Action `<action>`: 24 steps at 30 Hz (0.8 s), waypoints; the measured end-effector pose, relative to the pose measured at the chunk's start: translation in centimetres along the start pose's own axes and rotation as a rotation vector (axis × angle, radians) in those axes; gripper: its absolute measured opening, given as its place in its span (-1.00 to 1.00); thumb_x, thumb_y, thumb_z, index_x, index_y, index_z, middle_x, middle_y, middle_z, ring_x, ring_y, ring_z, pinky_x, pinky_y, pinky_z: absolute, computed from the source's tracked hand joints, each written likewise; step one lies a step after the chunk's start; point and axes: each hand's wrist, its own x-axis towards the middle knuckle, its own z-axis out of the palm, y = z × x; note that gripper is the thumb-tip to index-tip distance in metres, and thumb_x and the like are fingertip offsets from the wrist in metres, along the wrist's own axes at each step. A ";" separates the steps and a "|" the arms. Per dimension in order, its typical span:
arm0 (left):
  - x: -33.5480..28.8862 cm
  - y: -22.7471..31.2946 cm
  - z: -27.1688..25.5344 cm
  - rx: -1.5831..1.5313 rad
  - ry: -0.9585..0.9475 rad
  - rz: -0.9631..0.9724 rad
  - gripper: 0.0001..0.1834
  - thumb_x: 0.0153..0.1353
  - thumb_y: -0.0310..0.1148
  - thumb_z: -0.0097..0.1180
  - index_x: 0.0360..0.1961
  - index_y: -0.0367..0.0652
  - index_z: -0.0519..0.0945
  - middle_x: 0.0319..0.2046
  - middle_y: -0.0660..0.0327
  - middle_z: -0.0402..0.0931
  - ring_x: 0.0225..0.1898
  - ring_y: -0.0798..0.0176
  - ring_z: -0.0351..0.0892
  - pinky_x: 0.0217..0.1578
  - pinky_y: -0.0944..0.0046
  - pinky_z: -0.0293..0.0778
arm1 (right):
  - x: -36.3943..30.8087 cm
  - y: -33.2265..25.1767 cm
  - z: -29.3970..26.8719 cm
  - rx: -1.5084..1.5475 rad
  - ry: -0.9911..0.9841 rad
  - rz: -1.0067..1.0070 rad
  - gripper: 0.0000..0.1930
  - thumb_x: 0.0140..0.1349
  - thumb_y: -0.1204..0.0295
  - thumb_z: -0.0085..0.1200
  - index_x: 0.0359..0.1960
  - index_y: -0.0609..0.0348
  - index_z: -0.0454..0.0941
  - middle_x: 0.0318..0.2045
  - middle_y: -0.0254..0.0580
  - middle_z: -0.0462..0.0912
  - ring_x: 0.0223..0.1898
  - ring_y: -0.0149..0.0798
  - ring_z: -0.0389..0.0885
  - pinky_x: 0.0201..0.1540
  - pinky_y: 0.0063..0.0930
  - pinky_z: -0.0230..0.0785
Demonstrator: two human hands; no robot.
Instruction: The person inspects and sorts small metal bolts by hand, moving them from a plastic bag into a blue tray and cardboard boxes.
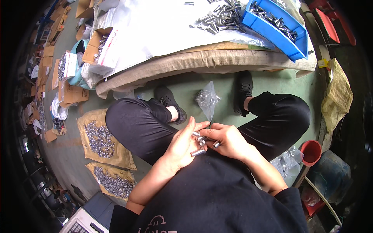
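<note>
The table (155, 35) is covered in smooth white sheeting with a coarse, wrinkled cloth edge; its far side is cut off by the upper rim. On the floor left of the table's near edge lie two woven yellow sacks (126, 156), strewn with small shiny parts too tiny to make out. On the table's right corner sits a blue plastic bin (268, 39); at its left end is a cardboard box (90, 50), its contents partly hidden. Below the table's near edge rests a clear, tapering plastic bag (208, 101); whether its tail touches the fingers, I cannot tell. Nearer the wearer than the table, the left hand (182, 144) is cupped palm up, cradling short cylindrical metal pieces (198, 153). The right hand (230, 140) bends over them, grasping one between its fingers, which hide part of the cluster, so its count is unclear.
</note>
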 end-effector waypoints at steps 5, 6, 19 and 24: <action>-0.4 0.2 0.8 0.091 0.024 0.061 -0.57 0.26 -0.15 -0.23 -0.09 -0.35 0.34 -0.33 0.16 0.46 -0.41 0.36 0.45 -0.43 0.38 0.40 | -0.4 1.1 1.4 0.530 0.125 0.177 -0.80 -0.01 0.52 0.12 -0.30 0.16 0.50 -0.42 -0.20 0.53 -0.42 -0.34 0.49 -0.32 -0.54 0.33; -0.5 0.1 0.8 0.092 0.023 0.060 -0.57 0.26 -0.15 -0.23 -0.09 -0.35 0.34 -0.33 0.16 0.46 -0.41 0.36 0.45 -0.43 0.38 0.40 | -0.5 1.2 1.5 0.617 0.138 0.233 -0.82 0.01 0.53 0.10 -0.29 0.18 0.49 -0.43 -0.25 0.53 -0.43 -0.42 0.47 -0.33 -0.59 0.31; -1.6 -0.2 0.7 0.075 0.050 0.195 -0.69 0.13 -0.55 -0.19 -0.07 -0.43 0.33 -0.17 -0.01 0.43 -0.24 0.27 0.47 -0.36 0.41 0.42 | -0.9 1.6 2.4 0.665 0.306 -0.045 -0.84 0.05 0.58 0.06 -0.33 0.20 0.37 -0.44 -0.33 0.48 -0.55 -0.58 0.39 -0.51 -0.73 0.23; -1.9 -0.1 1.4 0.076 0.130 0.329 -0.71 0.12 -0.61 -0.19 -0.09 -0.44 0.34 -0.12 -0.07 0.40 -0.17 0.23 0.46 -0.36 0.42 0.42 | -1.1 0.5 2.6 0.815 0.288 0.025 -0.81 0.06 0.55 0.07 -0.31 0.19 0.35 -0.46 -0.34 0.47 -0.58 -0.58 0.40 -0.54 -0.74 0.25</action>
